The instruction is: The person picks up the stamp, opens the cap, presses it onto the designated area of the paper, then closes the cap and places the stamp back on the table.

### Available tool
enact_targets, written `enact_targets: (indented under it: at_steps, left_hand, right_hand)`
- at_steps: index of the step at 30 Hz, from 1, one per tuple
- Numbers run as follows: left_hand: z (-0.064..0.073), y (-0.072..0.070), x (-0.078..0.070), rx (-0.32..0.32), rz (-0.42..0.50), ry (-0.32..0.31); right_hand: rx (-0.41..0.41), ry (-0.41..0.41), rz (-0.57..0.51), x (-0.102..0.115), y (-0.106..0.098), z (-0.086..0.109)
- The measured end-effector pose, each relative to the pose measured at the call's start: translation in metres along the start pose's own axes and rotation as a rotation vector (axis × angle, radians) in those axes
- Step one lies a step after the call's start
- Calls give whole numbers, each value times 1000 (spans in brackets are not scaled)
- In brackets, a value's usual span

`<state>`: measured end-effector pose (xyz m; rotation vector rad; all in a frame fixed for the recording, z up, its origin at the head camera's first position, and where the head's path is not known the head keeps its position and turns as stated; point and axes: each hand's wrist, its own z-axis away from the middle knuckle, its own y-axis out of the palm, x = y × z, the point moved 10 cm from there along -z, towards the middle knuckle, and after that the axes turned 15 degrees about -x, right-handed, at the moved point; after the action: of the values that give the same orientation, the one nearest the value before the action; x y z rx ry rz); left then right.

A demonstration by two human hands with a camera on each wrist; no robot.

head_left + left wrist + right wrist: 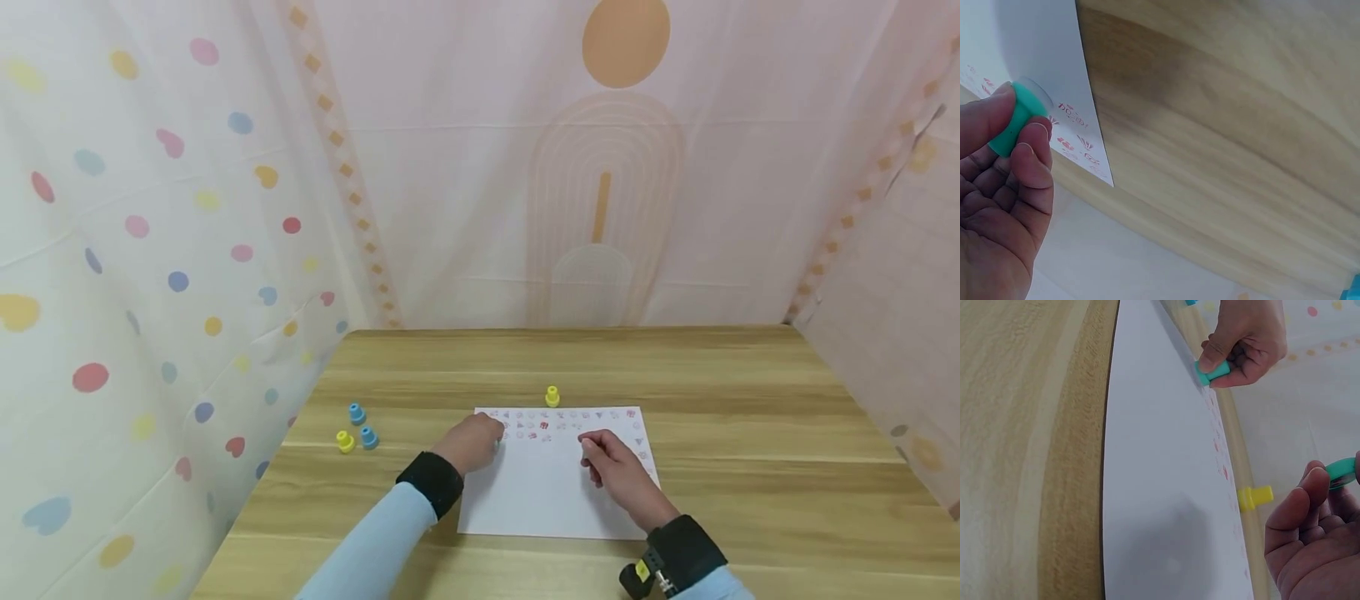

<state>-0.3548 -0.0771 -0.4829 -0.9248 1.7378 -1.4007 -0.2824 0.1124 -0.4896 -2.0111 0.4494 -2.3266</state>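
Both grips pinch above a wooden table [757,467] and white paper [525,496]: the left hand [472,442] clamps a teal stamp [1027,109] near the printed rows' [544,426] left end, the right hand [624,477] a teal piece [1340,467]; a yellow piece [552,397] stands just beyond the paper's far edge.

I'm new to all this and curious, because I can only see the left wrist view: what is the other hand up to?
Observer: The right hand is over the paper, its fingers holding a green piece.
Operator: Oh, nice! And what is standing to the left of the paper?
Observer: In the head view, two blue stamps and one yellow stamp stand there in a small group.
Operator: Is there anything just past the far edge?
Observer: Yes, a second yellow stamp stands there by itself.
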Motion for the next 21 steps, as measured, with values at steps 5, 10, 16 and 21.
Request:
enact_targets:
  at_steps: [5,10,16,21]
  left_hand:
    - [1,0,1,8,11,-10]
    - [5,-2,0,16,11,-7]
    - [6,-4,-5,6,-16,13]
    - [8,-4,-9,2,-3,1]
  right_hand:
    - [-2,-6,2,1,-1,1]
    - [-2,-10,3,2,-1,1]
    - [-2,-11,-6,2,-1,0]
    - [-8,5,-14,-1,-1,1]
